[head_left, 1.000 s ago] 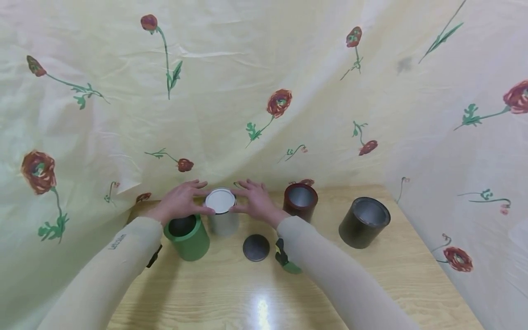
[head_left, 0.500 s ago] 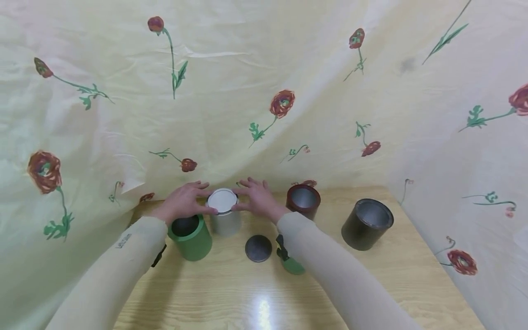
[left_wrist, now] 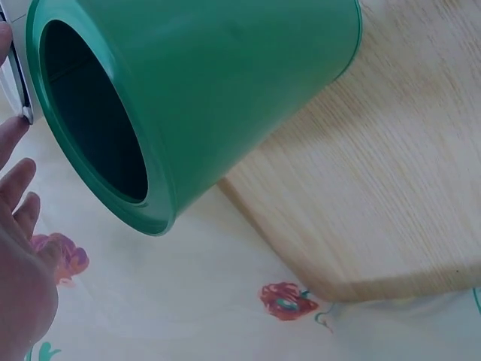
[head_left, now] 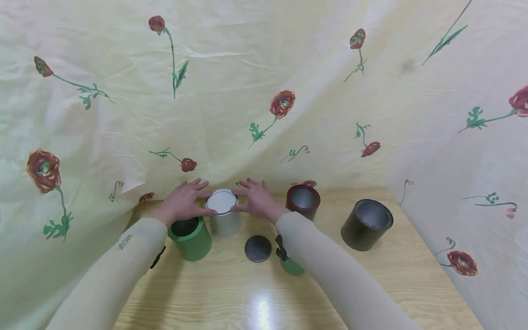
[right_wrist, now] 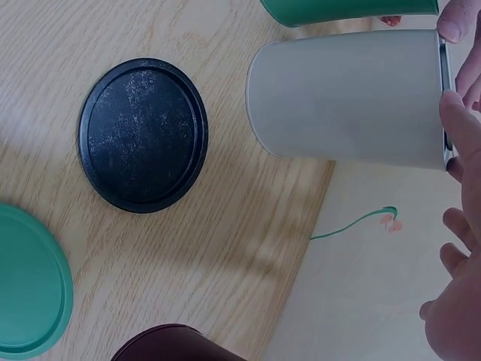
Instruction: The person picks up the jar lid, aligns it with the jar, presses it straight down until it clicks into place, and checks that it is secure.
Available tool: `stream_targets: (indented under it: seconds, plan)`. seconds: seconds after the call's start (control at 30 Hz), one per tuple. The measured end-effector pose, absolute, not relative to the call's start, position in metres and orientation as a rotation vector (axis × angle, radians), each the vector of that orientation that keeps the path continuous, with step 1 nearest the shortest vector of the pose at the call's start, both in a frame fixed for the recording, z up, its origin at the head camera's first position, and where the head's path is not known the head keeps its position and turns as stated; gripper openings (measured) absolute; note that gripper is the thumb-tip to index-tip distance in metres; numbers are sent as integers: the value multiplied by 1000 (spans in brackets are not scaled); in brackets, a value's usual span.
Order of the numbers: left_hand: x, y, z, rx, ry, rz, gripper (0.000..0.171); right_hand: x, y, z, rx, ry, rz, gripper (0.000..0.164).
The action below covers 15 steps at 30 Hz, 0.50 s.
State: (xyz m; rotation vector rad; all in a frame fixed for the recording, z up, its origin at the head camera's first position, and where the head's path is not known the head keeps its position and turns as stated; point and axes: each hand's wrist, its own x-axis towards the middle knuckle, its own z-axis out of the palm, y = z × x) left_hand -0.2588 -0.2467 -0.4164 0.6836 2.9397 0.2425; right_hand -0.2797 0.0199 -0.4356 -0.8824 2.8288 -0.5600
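At far left, the left hand (head_left: 185,199) is positioned with its grip wide — thumb and forefinger extended, tips at the left edge of a round white lid (head_left: 221,200). An open-topped, green cylindrical can (head_left: 192,245) stands upright just in front of this hand. The white lid sits on top of an upright, pale grey cylindrical can (head_left: 226,226); whether it is fully seated cannot be determined. A flat, round black lid (head_left: 258,249) lies on the pale wood-grain table (head_left: 198,293), near the grey can. The right hand (head_left: 259,200) is likewise spread — thumb and forefinger at the white lid's right edge, remaining fingers extended. Next, a round green lid (head_left: 292,266) lies partly under the right forearm's line of sight. An open, dark red cylindrical can (head_left: 304,212) follows; an open, black cylindrical can (head_left: 363,230) stands farthest right.
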Motion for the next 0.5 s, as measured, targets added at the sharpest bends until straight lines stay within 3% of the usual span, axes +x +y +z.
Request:
stream_targets:
  seconds: [0.5]
  plan:
    - [-260,-248,-413,768,2965,-48,82,-275,19,-429,-895,2852,-438,64]
